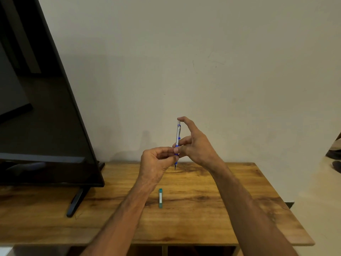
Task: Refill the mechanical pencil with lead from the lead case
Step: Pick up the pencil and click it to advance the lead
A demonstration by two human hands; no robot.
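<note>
A blue and silver mechanical pencil [178, 134] stands upright above the wooden table [212, 209], tip pointing down. My left hand [156, 161] pinches its lower blue grip. My right hand [195, 143] holds the barrel with thumb and middle fingers, and its index fingertip rests on the pencil's top end. A small teal lead case [160, 198] lies flat on the table below my hands, touched by neither.
A large black TV screen [36, 117] stands at the left on a black foot [76, 202]. A plain wall runs behind the table. The table's right edge drops to the floor, where dark shoes [335, 154] sit.
</note>
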